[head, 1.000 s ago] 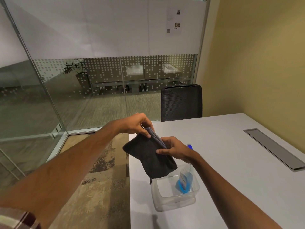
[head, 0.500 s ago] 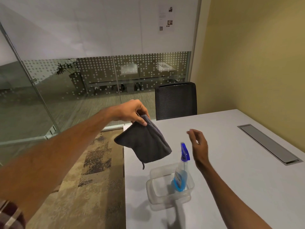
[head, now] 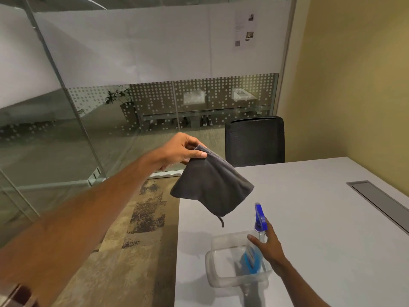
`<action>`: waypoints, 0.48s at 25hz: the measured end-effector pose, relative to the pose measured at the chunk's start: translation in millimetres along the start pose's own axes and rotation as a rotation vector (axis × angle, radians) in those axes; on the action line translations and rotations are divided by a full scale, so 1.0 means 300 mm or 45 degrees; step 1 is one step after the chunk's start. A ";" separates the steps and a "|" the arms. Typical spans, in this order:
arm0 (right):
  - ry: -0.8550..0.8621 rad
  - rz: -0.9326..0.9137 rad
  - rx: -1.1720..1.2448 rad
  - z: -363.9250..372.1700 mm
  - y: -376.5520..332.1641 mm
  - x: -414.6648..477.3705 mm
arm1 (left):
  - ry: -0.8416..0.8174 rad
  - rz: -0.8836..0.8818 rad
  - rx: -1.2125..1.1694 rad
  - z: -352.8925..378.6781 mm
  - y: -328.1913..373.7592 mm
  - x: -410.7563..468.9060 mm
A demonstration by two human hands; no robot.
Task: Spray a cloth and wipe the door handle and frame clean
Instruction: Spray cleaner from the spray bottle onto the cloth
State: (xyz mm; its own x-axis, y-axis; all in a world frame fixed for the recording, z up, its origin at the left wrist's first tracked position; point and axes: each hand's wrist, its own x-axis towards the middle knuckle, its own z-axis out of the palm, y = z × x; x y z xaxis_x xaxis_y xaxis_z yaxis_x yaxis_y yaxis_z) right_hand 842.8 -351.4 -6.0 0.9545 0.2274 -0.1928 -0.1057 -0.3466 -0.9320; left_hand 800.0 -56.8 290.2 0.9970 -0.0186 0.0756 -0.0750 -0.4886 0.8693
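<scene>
No readable brand anywhere; the spray bottle label is just a blur. The bottle's clear with blue liquid and a blue trigger head, standing in a clear plastic tub on the white surface. The right hand has its fingers open around the bottle neck, not closed on it. The left hand pinches a dark grey microfiber cloth by one corner, dangling above the surface edge.
</scene>
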 end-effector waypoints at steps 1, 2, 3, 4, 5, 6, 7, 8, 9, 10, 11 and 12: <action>0.009 0.011 0.040 0.010 0.005 0.013 | 0.033 -0.006 -0.038 -0.010 0.002 -0.001; 0.018 0.024 0.070 0.018 0.007 0.024 | 0.062 -0.012 -0.076 -0.022 0.005 -0.002; 0.026 0.035 0.094 0.024 0.010 0.031 | 0.082 -0.016 -0.107 -0.031 0.007 -0.004; 0.029 0.037 0.112 0.027 0.011 0.037 | 0.099 -0.018 -0.125 -0.043 0.012 -0.005; 0.029 0.032 0.126 0.030 0.010 0.040 | 0.108 -0.020 -0.127 -0.054 0.015 -0.006; 0.024 0.023 0.135 0.031 0.005 0.040 | 0.111 -0.022 -0.118 -0.064 0.018 -0.006; 0.018 0.007 0.139 0.033 -0.002 0.037 | 0.112 -0.022 -0.105 -0.075 0.020 -0.005; 0.017 -0.018 0.138 0.032 -0.014 0.033 | 0.110 -0.021 -0.093 -0.084 0.022 -0.004; 0.024 -0.053 0.136 0.029 -0.032 0.030 | 0.110 -0.020 -0.084 -0.093 0.025 0.000; 0.039 -0.095 0.138 0.022 -0.060 0.026 | 0.111 -0.018 -0.075 -0.101 0.027 0.005; 0.053 -0.143 0.156 0.014 -0.100 0.021 | 0.114 -0.017 -0.067 -0.109 0.029 0.012; 0.064 -0.193 0.188 0.006 -0.147 0.013 | 0.117 -0.017 -0.057 -0.118 0.031 0.019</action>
State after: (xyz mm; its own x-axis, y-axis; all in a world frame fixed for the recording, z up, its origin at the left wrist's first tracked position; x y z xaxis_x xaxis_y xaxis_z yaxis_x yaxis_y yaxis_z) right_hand 850.6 -333.6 33.7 0.9748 0.2201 -0.0352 0.0038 -0.1740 -0.9847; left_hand 804.3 -30.6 316.1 0.9919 0.0684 0.1067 -0.0649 -0.4489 0.8912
